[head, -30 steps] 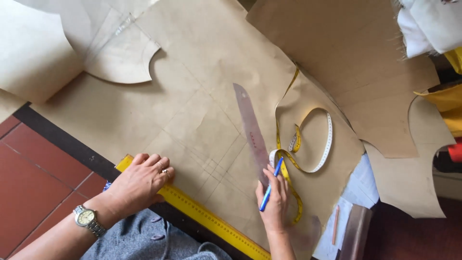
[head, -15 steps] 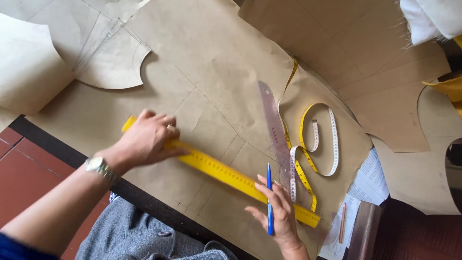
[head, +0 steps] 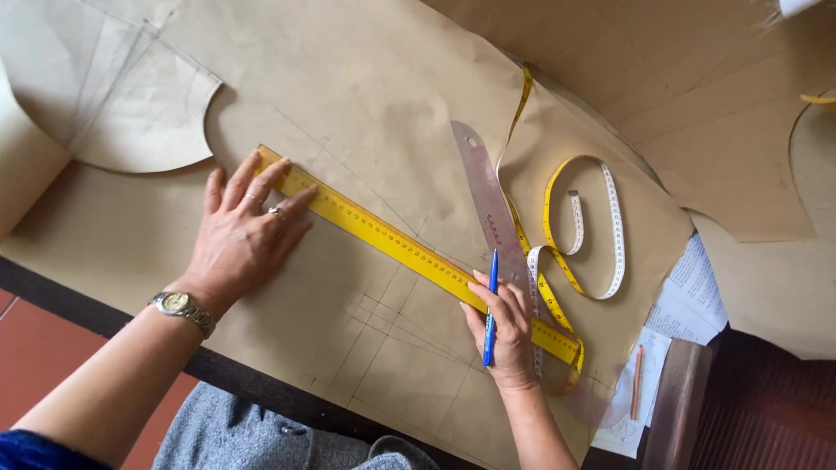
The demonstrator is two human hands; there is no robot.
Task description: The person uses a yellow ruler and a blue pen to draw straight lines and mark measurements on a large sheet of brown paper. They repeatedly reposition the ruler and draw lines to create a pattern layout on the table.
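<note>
Currently my left hand [head: 244, 235] lies flat, fingers spread, pressing on the upper-left end of the yellow ruler [head: 409, 248]. My right hand [head: 503, 326] sits on the ruler's lower-right part, fingers loosely closed around a blue pen [head: 490, 305], pen tip pointing back toward my wrist and cap end up past the ruler's edge.

The ruler's long axis runs diagonally, upper-left to lower-right, across the brown pattern paper [head: 366, 113], so it spans between both hands. The left hand holds one end and the right is near the other. Faint pencil lines fan out on the paper just below the ruler's middle, between my two hands.

Just beyond my right fingers lies the clear curved ruler [head: 488, 204], crossing over the yellow ruler's far end, and the yellow tape measure [head: 601, 235] loops beside it, touching both. That side is crowded.

Open paper lies along the ruler's middle stretch, both above and below it. The dark table edge [head: 252, 383] runs close under my left wrist, where I wear a wristwatch [head: 183, 306]. A red pencil [head: 637, 393] lies on white sheets at far right, well apart.
</note>
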